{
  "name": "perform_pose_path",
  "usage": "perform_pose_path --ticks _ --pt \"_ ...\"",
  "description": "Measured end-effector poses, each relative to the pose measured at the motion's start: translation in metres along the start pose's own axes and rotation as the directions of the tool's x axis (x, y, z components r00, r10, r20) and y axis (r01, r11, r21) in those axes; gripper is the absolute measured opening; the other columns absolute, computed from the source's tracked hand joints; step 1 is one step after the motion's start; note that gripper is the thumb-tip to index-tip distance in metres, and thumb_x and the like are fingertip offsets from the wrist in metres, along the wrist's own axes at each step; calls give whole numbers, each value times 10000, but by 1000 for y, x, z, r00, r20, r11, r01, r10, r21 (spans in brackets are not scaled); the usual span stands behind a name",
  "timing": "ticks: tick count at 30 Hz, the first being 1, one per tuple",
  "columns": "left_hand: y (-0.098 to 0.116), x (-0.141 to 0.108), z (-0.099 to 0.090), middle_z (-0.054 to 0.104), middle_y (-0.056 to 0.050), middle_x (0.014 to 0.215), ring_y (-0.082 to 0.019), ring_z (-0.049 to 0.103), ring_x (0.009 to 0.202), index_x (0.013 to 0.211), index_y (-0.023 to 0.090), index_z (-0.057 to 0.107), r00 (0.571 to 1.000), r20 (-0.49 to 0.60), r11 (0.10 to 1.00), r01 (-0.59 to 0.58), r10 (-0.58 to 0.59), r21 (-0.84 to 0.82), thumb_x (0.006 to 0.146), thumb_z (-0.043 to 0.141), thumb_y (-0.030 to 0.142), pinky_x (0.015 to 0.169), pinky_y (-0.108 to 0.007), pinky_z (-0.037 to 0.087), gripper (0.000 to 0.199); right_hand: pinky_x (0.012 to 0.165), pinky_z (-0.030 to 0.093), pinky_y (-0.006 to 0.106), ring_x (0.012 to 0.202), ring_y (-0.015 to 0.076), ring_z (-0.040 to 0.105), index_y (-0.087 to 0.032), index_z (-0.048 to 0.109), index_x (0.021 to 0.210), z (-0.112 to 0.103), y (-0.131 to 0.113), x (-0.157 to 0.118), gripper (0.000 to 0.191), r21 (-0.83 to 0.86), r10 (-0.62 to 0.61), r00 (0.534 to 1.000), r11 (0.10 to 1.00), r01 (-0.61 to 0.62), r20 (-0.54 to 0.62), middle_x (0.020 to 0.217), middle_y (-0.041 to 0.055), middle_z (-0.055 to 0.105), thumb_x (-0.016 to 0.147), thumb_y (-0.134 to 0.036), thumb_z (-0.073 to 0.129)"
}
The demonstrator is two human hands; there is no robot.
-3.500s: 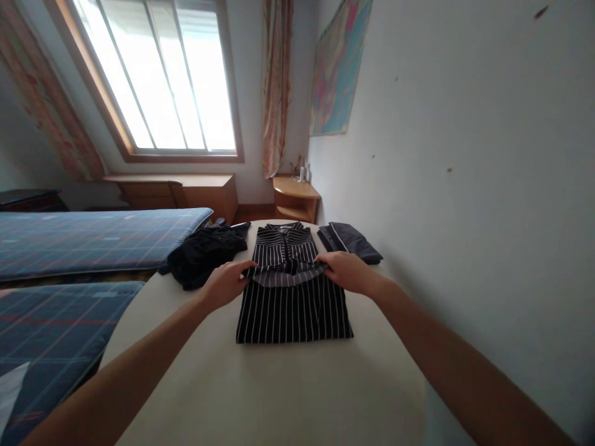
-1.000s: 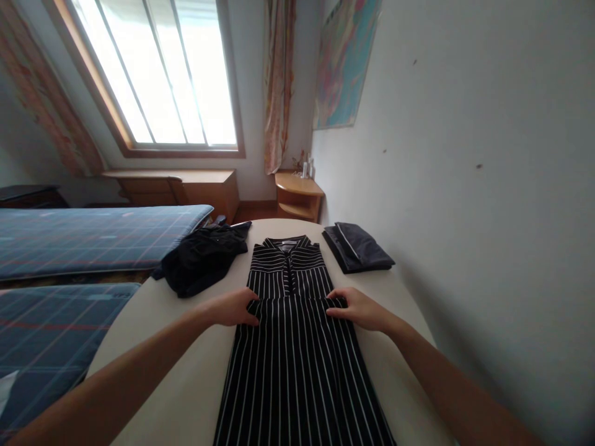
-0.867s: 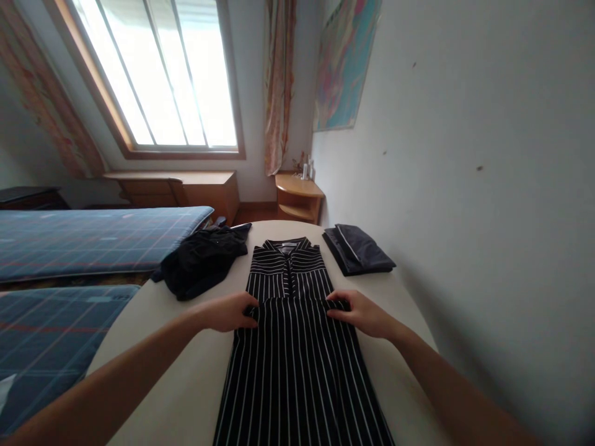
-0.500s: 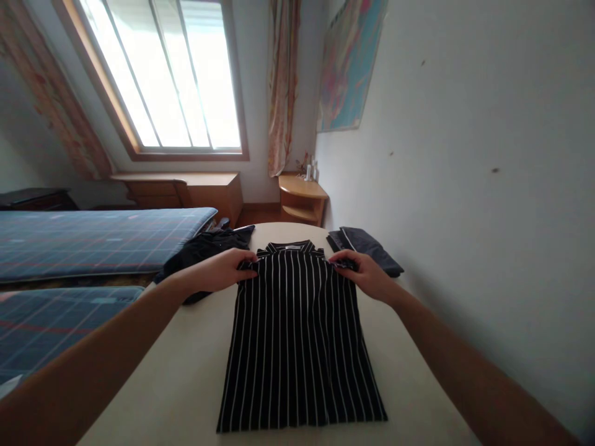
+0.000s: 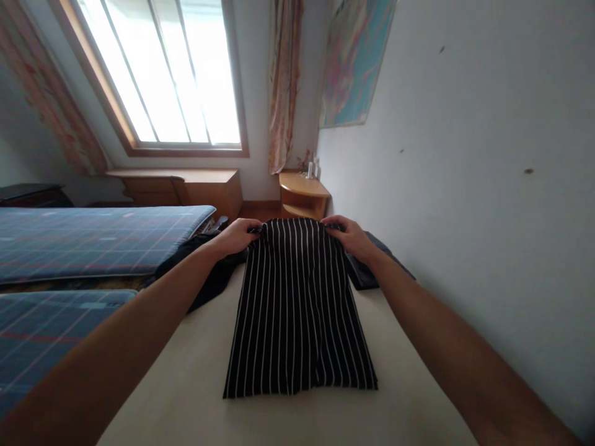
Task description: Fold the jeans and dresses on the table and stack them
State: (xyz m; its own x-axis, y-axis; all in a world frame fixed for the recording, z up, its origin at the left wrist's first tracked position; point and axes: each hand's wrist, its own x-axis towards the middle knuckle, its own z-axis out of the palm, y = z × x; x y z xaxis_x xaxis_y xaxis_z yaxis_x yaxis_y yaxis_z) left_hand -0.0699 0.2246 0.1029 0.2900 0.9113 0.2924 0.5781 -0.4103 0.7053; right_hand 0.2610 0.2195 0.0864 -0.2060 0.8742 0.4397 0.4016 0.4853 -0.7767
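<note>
A black shirt with white stripes (image 5: 297, 310) lies lengthwise on the pale table (image 5: 186, 390), its hem toward me. Its far end is raised off the table, and the collar is hidden behind the lifted cloth. At the far left corner, my left hand (image 5: 238, 237) pinches the fabric between thumb and fingers. My right hand (image 5: 351, 238) grips the opposite corner in the same way. Between both hands the cloth is stretched across. The near part rests flat, with slight creases right of the middle.
Dark crumpled clothing (image 5: 214, 282) lies left of the shirt, and a folded dark garment (image 5: 365, 272) lies to its right. Plaid mattresses (image 5: 102, 241) stand at the left. A white wall (image 5: 488, 248) borders the right side. Beyond is a small corner shelf (image 5: 302, 184).
Both hands have lifted the shirt's far end up and away from me. The collar has gone out of sight, and the hem has slid a little farther from the table's near side.
</note>
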Motion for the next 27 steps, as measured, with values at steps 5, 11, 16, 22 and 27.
perform_pose_path --ticks 5,11,16,22,27 --pt "-40 10 34 746 -103 1059 -245 685 1014 1104 133 712 992 -91 993 97 -91 67 771 646 203 980 -377 491 347 1072 437 439 1160 227 619 -148 567 1308 22 44 7 465 -109 144 989 984 -140 30 1268 134 657 847 -203 602" --pt "-52 -41 87 458 -243 1497 -350 379 1427 1365 61 553 977 -188 969 141 -103 201 843 619 220 1196 -496 259 549 1203 261 490 1394 284 434 -136 498 1394 51 53 -38 619 -230 62 995 972 -41 84 1466 186 502 806 -222 672" --pt "-21 -109 111 244 -106 1649 -298 167 1529 1499 225 439 986 77 927 -163 145 337 956 541 386 1230 -489 204 575 1206 247 505 1463 266 326 -245 543 1377 56 11 -106 493 -245 -183 888 920 306 421 1509 100 482 913 -390 625" --pt "-2 -166 118 73 -80 1678 -309 6 1538 1582 297 257 910 391 880 -296 141 371 1016 402 529 1226 -556 122 629 1171 284 513 1430 292 375 -271 543 1406 62 -28 -173 541 -216 -122 771 922 321 625 1491 108 502 906 -461 626" --pt "22 -211 115 82 -68 1674 -322 55 1536 1587 326 227 875 461 891 -320 148 321 1022 379 523 1219 -581 135 617 1051 414 474 1188 282 569 -268 640 1294 59 -54 -207 506 -186 -140 763 928 324 631 1268 107 641 819 -432 699"
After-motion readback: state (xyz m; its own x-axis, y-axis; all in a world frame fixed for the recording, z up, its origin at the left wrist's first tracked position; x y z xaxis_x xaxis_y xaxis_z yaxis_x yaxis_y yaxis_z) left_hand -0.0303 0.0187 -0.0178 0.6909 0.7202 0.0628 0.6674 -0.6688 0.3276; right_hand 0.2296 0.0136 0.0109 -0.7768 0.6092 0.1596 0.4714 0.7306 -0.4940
